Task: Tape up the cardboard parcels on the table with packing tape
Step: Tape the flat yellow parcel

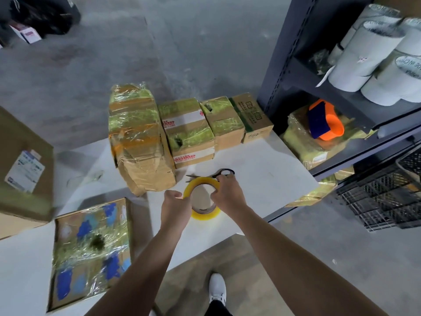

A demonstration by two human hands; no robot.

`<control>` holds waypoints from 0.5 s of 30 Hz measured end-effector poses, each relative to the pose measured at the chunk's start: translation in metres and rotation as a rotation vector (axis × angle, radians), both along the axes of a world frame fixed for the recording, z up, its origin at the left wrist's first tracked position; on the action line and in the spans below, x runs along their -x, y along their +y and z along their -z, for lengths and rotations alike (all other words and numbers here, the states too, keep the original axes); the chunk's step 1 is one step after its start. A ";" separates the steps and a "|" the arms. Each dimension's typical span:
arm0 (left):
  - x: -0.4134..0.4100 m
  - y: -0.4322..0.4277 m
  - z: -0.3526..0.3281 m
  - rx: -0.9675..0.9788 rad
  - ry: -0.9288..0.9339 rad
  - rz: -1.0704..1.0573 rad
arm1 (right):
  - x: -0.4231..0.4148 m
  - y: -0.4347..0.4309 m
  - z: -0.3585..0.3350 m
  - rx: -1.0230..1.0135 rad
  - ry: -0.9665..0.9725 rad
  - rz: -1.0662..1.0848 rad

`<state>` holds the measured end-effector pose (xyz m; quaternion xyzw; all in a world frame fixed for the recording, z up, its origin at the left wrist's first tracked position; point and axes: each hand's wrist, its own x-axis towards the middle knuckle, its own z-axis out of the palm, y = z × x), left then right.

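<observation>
A yellow roll of packing tape is held above the white table, between both hands. My left hand pinches its left rim. My right hand grips the top right of the ring, fingers hooked inside. Black-handled scissors lie on the table just behind the roll. Behind them stands a row of cardboard parcels wrapped in yellowish tape: a tall crumpled one, a medium one, a smaller one and a plain printed box.
A flat box with blue shapes under film lies at the front left. A large box with a label sits at the far left. A dark shelf on the right holds white rolls and an orange dispenser. Black crates stand below.
</observation>
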<state>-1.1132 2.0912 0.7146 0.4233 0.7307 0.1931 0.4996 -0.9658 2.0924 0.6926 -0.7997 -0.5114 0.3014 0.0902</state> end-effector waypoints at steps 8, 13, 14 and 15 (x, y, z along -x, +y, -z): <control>0.049 -0.005 -0.031 0.000 -0.255 -0.216 | 0.049 -0.015 -0.039 -0.203 0.082 0.086; 0.090 -0.009 -0.041 0.000 -0.325 -0.228 | 0.090 -0.023 -0.058 -0.295 0.135 0.080; 0.098 -0.010 -0.042 0.002 -0.328 -0.214 | 0.099 -0.024 -0.061 -0.325 0.125 0.057; 0.107 -0.011 -0.043 -0.001 -0.328 -0.189 | 0.107 -0.025 -0.062 -0.349 0.114 0.031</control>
